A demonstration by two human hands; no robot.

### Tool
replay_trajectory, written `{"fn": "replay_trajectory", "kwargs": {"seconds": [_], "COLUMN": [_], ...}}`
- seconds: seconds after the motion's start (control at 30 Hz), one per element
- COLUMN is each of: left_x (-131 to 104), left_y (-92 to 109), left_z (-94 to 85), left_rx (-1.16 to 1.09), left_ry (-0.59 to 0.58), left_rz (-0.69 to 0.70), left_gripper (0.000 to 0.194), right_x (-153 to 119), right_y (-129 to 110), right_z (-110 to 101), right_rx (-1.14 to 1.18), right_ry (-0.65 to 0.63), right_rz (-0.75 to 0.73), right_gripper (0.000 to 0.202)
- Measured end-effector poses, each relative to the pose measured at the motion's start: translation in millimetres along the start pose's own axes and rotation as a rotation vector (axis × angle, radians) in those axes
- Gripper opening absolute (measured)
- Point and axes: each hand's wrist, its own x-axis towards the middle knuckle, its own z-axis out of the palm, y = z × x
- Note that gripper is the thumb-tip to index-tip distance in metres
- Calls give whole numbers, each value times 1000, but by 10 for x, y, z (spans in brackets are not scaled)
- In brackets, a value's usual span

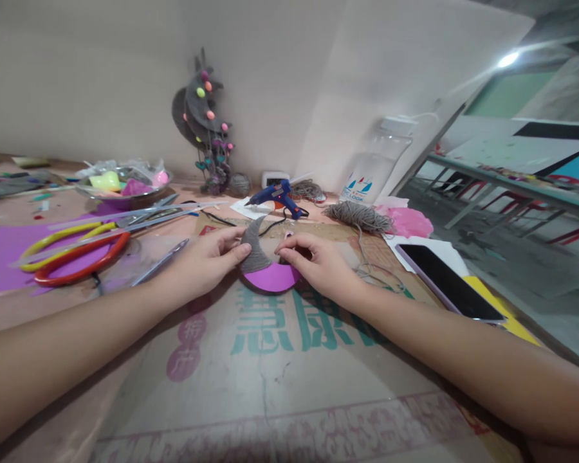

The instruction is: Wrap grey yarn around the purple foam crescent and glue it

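Note:
A crescent moon shape (273,278) is held up over the cardboard, its left part wrapped in grey yarn and its lower part bare purple. My left hand (217,257) pinches the yarn-wrapped left side between thumb and fingers. At the right end of the crescent, my right hand (313,260) has its thumb and index finger pressed together; what lies between them is too small to tell. Just behind the hands lies a blue glue gun (278,195). Grey yarn (359,217) sits in a loose bundle behind my right hand, with a strand trailing onto the cardboard.
Scissors with yellow and red handles (82,260) lie at left on purple sheets (4,251), near a metal bowl (125,199). A decorated grey moon (200,109) leans on the wall. At right are a clear bottle (379,161) and a phone (448,281). Cardboard (251,399) covers the front.

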Motion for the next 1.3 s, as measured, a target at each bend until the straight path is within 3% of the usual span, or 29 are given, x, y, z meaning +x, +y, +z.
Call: {"fn": "replay_trajectory", "kwargs": {"seconds": [0.17,0.33,0.47,0.6,0.83,0.93,1.1,1.2,1.3], "left_x": [-9,-19,-23,-24,-28,-29,-29,-31,-31], "left_y": [17,29,30,14,29,37,28,15,5], "left_z": [3,17,17,10,24,30,23,16,14], "left_rx": [30,60,112,129,84,66,67,70,63], "left_ry": [-33,-31,-11,-15,-65,-78,-91,-71,-41], "left_rz": [-4,-4,11,20,6,-5,-11,-11,-16], "left_gripper": [44,44,40,38,39,40,43,43,43], "right_x": [15,2,-32,-42,-48,-45,49,119,142], "right_y": [15,7,-3,8,-15,-35,87,202,238], "right_z": [-10,-54,-54,-36,-26,-10,-39,-104,-152], "right_rx": [-2,-98,-226,-279,-263,-175,74,99,49], "right_ry": [-7,129,53,-34,-72,-74,146,289,310], "right_rz": [12,-240,-444,-498,-471,-370,-26,29,26], "right_gripper": [12,21,20,14,7,6,9,16,32]}}
